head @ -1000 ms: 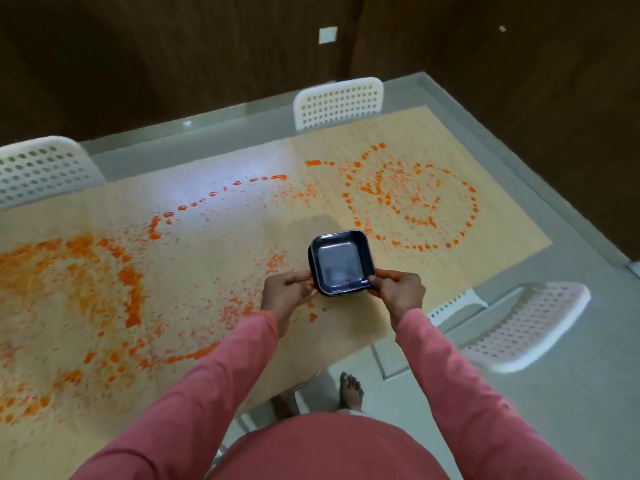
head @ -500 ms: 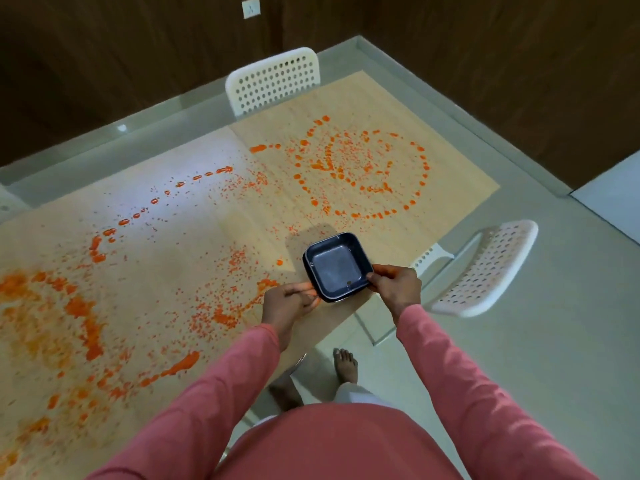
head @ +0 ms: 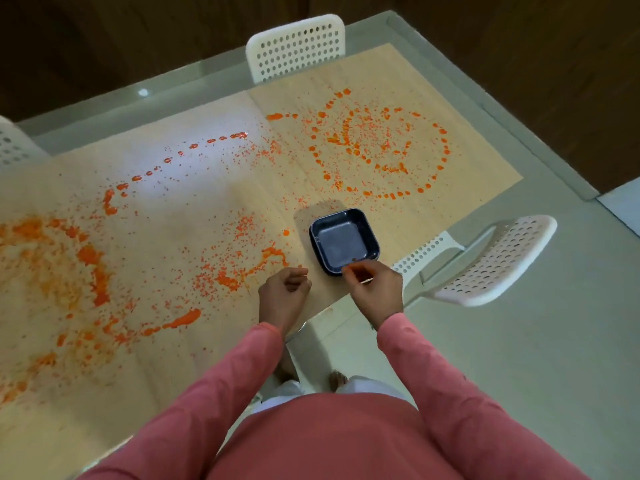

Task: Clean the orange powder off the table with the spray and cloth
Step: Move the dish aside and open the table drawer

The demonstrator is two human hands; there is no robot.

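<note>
Two pink sleeves [head: 225,386] reach fwd over the near edge of the wooden table [head: 180,372]. Left hand [head: 284,292] hangs just left of the dark square tray [head: 343,242], fingers loosely curled, gripping nothing, not touching it. Right hand [head: 375,289] is at the tray's near rim, thumb and forefinger tips close together at that rim; can't tell if they pinch it. Tray sits flat on the table, near the edge. Orange powder [head: 221,271] lies scattered left of the tray and in a ring [head: 381,150] beyond it. White perforated chairs: one [head: 485,261] right of the tray, another [head: 296,46] far behind it.
</note>
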